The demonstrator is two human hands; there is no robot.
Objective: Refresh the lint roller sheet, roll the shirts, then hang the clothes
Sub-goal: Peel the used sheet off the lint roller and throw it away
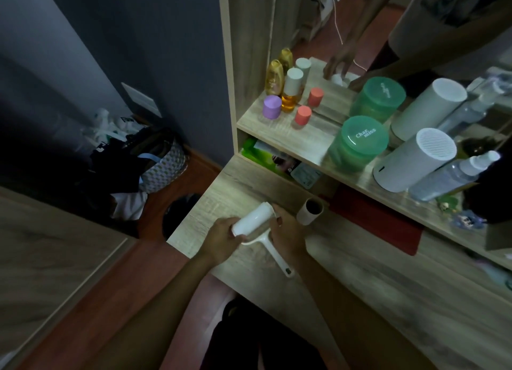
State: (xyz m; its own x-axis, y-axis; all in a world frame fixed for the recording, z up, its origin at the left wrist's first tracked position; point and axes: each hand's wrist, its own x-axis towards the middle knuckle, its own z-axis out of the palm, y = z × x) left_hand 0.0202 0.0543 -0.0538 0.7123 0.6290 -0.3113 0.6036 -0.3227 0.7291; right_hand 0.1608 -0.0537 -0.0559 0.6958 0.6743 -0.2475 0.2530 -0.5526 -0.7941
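Note:
A white lint roller [256,220] lies just above the wooden desk [360,281], its handle [277,254] pointing toward me. My left hand [221,239] grips the near end of the white roll. My right hand [288,231] holds the far end, fingers curled over the roll's edge. An empty cardboard core [310,211] with a dark hollow lies on the desk just right of my right hand. No shirts on the desk; a heap of clothes [122,170] sits on the floor at the left.
A shelf [277,131] above the desk carries small bottles [291,92], a green tub [357,142], a white cylinder [412,161] and a spray bottle [454,175], backed by a mirror. A patterned bag [163,167] stands on the red floor. A red folder [376,220] lies on the desk.

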